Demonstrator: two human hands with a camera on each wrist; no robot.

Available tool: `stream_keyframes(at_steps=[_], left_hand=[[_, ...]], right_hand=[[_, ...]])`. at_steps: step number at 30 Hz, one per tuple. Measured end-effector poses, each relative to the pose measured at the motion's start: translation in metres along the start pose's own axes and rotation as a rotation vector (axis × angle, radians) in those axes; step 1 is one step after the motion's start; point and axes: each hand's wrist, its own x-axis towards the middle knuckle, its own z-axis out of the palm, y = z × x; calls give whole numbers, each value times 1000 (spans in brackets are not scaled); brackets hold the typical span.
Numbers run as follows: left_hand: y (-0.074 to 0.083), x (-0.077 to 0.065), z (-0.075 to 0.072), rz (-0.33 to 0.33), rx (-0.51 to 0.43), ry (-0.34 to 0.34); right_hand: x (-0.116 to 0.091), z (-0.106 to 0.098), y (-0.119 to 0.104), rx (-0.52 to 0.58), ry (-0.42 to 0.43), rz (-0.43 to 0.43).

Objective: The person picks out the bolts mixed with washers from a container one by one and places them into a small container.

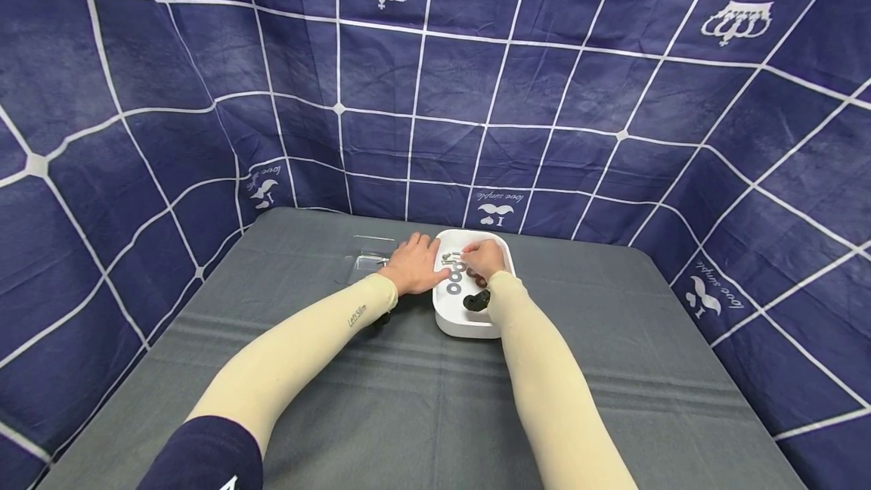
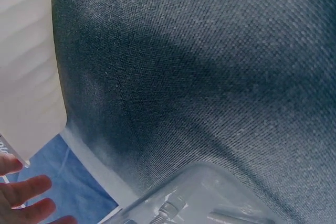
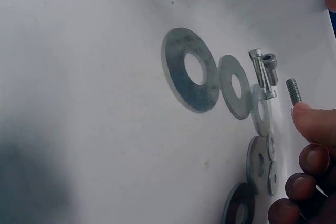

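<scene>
My right hand (image 1: 485,257) is over the far part of a white tray (image 1: 469,330). In the right wrist view, its thumb and fingers pinch a small threaded screw (image 3: 294,92), whose head is hidden. Several socket-head screws (image 3: 265,69) lie in the tray beside that hand, along with flat grey washers (image 3: 176,80) of different sizes. My left hand (image 1: 413,265) is at the tray's left rim, fingers extended and holding nothing; whether it touches the rim is hard to tell.
Reddish-brown rings (image 1: 480,280) and a black part (image 1: 476,301) sit in the tray, partly behind the right wrist. A clear plastic box (image 2: 205,174) with screws stands left of the tray. A grey cloth (image 1: 422,414) covers the table; blue curtains (image 1: 544,97) surround it.
</scene>
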Motion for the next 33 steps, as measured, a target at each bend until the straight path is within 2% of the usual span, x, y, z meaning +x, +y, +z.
stream_keyframes(at_steps=[6,13,17,24,33], left_hand=[[-1,0,-2,-8,21,-5],[-4,-2,-9,-8,32,-8],[-9,-3,-13,-22,41,-7],[-22,-6,-18,-45,44,-26],[-40,-13,-25,-69,42,-24]], right_hand=[[1,-5,-2,-46,23,-105],[-3,-13,-12,-50,30,-104],[-5,-17,-20,-56,34,-135],[-5,-24,-30,-9,29,-207],[-7,-27,-45,7,11,-231]])
